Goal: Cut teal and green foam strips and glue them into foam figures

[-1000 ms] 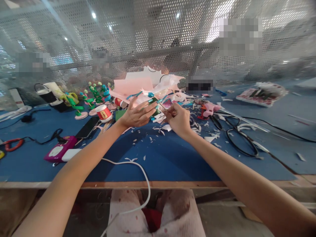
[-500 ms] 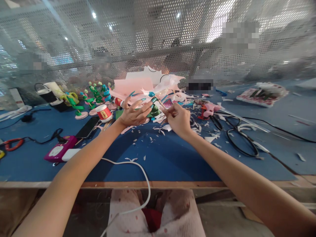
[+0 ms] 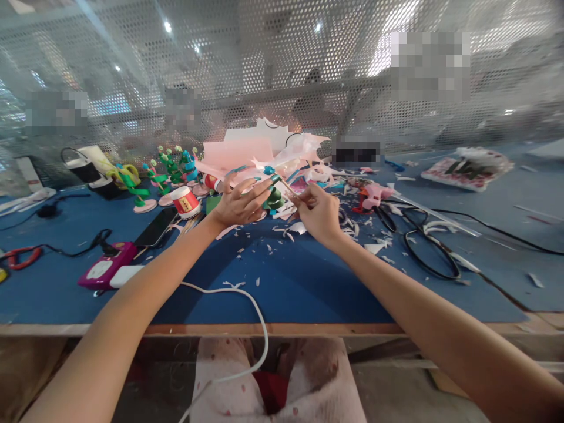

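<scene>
My left hand (image 3: 244,204) is raised above the paper pile, its fingers bent around a green curled paper piece (image 3: 275,198). A small blue rounded piece (image 3: 269,170) shows just beyond the fingertips; whether it joins the green paper I cannot tell. Between thumb and fingers of my right hand (image 3: 319,214) is a thin pale stick (image 3: 288,187), tilted up and left, its far end close to the green paper. Left of my left hand lies a red-and-white paper cup (image 3: 185,202) on its side.
Pink and white paper sheets (image 3: 240,151) stand behind my hands. Green spiral paper plants (image 3: 141,197) are at left, near a phone (image 3: 157,228) and a purple power adapter (image 3: 108,266). A pink glue gun (image 3: 376,194) with a black cord (image 3: 434,270) lies right. Paper scraps litter the blue table.
The blue piece has shifted slightly down and left at my left fingertips. Both hands otherwise keep nearly the same place and grip.
</scene>
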`<state>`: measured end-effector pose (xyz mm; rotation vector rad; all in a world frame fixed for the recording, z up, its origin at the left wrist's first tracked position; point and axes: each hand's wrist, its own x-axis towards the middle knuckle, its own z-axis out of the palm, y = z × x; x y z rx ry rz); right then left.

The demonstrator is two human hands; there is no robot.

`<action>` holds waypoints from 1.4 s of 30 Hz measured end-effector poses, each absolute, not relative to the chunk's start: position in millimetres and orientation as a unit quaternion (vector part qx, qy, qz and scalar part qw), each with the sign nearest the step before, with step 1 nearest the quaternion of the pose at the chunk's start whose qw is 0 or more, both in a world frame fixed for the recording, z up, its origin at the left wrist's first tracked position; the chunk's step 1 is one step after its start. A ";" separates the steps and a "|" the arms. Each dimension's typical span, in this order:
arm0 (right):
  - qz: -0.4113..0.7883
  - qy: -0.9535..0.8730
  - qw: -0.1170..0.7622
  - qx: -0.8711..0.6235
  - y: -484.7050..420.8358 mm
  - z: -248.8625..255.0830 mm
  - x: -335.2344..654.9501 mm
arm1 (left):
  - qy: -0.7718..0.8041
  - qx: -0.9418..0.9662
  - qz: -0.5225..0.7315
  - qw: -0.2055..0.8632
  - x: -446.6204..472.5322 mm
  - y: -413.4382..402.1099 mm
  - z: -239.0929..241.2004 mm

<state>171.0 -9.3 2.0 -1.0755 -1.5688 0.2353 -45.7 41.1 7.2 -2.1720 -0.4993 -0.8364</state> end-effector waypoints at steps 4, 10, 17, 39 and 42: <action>0.084 -0.672 0.569 -0.467 -8.2 0.3 171.0 | -0.188 -0.847 -0.332 0.371 -43.8 38.7 9.7; 0.094 -0.675 0.573 -0.454 -6.3 -0.6 171.9 | -0.173 -0.842 -0.349 0.374 -41.0 36.3 13.3; 0.080 -0.680 0.561 -0.465 -7.3 0.9 172.1 | -0.176 -0.844 -0.352 0.364 -35.9 31.9 15.8; 0.093 -0.672 0.567 -0.466 -10.5 4.9 170.7 | -0.193 -0.858 -0.285 0.383 -46.3 41.9 4.4; 0.086 -0.672 0.566 -0.469 -11.4 5.7 170.2 | -0.195 -0.858 -0.294 0.373 -45.1 40.9 4.7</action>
